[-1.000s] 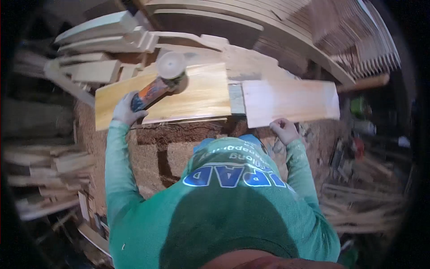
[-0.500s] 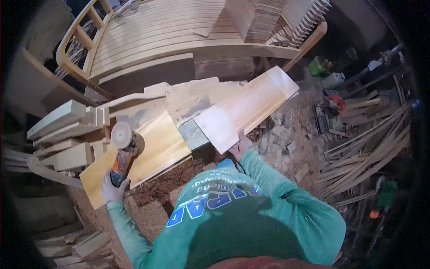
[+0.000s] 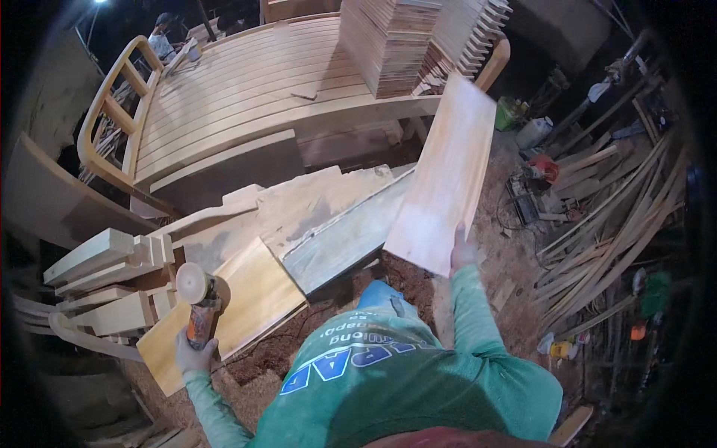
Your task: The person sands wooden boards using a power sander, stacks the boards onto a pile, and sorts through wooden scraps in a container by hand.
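Observation:
My left hand point(image 3: 196, 354) is closed around the body of an angle grinder point(image 3: 202, 317), whose round disc faces up. Beneath the grinder, a yellowish wood board point(image 3: 261, 287) lies on the bench at a slant. My right hand point(image 3: 463, 254) grips the near end of a pale wood panel point(image 3: 441, 172), which is lifted and tilted away toward the upper right. Between the two boards, a bare grey slab point(image 3: 336, 231) on the bench shows.
A slatted wooden bed frame point(image 3: 246, 89) carries tall stacks of thin boards point(image 3: 388, 45). Thick wood pieces point(image 3: 104, 261) are piled at left. Long strips point(image 3: 620, 239), a red-and-black tool point(image 3: 541, 170) and a white jug point(image 3: 533, 133) lie at right. Another person point(image 3: 160, 41) sits far back.
My right hand has swung the pale panel to the right and turned it more upright, exposing more grey slab. My left hand still holds the grinder over the yellowish board. The head view has shifted.

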Action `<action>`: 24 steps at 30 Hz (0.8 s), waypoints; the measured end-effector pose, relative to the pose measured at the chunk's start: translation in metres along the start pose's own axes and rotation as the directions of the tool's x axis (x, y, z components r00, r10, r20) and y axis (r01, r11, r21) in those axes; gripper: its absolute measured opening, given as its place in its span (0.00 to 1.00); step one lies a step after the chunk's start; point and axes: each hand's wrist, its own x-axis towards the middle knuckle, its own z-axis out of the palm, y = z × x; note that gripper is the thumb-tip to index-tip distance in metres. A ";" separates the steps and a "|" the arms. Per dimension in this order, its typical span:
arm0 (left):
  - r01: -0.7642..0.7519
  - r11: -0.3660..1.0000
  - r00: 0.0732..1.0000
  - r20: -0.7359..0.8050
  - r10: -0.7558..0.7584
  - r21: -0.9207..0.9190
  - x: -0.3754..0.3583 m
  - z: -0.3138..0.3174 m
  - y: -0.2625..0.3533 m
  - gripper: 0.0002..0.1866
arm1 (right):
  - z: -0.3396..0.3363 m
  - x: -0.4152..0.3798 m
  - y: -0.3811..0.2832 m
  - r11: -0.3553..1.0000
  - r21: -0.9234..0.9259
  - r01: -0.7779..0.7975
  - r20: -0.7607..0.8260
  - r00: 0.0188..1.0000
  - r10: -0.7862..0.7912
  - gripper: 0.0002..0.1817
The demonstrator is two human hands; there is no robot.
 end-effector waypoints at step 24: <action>0.450 0.880 0.851 -0.228 -0.474 -0.150 -0.027 0.081 -0.025 0.44 | 0.102 0.435 -0.425 0.856 0.516 0.042 0.502 0.794 -0.342 0.20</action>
